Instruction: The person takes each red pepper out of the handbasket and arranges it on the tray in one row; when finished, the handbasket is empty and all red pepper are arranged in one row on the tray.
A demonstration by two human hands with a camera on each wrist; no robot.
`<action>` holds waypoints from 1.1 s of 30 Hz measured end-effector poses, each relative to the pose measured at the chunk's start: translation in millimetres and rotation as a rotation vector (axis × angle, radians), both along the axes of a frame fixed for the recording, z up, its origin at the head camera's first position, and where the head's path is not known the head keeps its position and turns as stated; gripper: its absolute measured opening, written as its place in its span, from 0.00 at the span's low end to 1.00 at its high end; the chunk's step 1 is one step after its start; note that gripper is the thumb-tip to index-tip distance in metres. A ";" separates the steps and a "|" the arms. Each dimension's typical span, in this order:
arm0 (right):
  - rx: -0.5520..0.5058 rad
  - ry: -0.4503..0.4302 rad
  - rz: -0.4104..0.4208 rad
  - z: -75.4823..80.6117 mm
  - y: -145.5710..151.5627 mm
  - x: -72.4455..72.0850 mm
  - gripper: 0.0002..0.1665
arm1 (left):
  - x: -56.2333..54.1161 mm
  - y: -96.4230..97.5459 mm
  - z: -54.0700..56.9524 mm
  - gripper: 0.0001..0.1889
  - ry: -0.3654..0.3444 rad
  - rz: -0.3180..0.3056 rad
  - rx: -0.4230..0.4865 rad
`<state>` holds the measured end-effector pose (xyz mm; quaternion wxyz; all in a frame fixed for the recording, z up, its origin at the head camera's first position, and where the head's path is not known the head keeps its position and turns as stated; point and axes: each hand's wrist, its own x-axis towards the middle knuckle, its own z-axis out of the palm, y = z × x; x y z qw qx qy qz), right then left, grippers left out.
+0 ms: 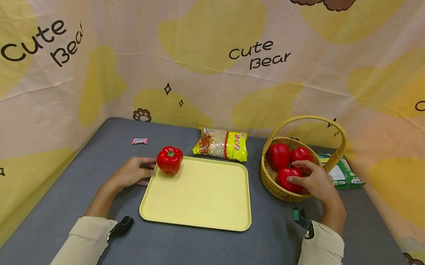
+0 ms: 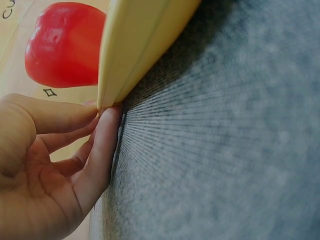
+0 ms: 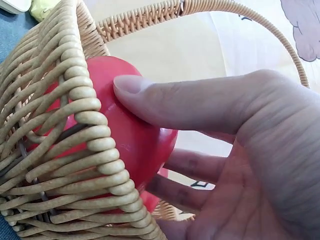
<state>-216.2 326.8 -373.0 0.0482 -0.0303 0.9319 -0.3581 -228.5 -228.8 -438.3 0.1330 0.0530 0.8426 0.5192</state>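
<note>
My left hand (image 1: pixel 129 174) pinches the left rim of a yellow rectangular tray (image 1: pixel 200 198); in the left wrist view thumb and finger meet at the tray's edge (image 2: pixel 142 40). A red bell pepper (image 1: pixel 170 161) with a green stem sits upright in the tray's far left corner. On the right, my right hand (image 1: pixel 316 181) reaches into a wicker basket (image 1: pixel 273 189) and grips the nearest red bell pepper (image 1: pixel 286 179). Its thumb presses that pepper's side in the right wrist view, with fingers round the far side. Two other red bell peppers (image 1: pixel 279 155) lie behind it.
A yellow food packet (image 1: pixel 220 144) lies behind the tray, a small pink wrapped sweet (image 1: pixel 139 141) at the back left. A green packet (image 1: pixel 344 176) is partly hidden behind the basket. The basket's tall handle (image 1: pixel 311 118) arches over the peppers. Fabric walls (image 1: pixel 194 77) border the grey table (image 1: pixel 202 256).
</note>
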 end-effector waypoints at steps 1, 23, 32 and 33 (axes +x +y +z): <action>-0.007 -0.010 -0.001 -0.1 -0.2 -0.2 0.43 | 0.1 0.0 0.1 0.28 0.000 0.000 0.002; -0.126 0.071 -0.052 18.1 -4.3 11.9 0.47 | 1.0 1.0 3.1 0.28 0.003 -0.003 -0.002; -0.154 0.118 -0.013 31.0 -14.4 15.9 0.49 | 1.1 1.6 2.9 0.28 0.001 -0.002 -0.003; -0.153 0.125 -0.004 31.9 -16.1 15.6 0.49 | 1.2 1.7 2.8 0.28 0.000 -0.001 -0.004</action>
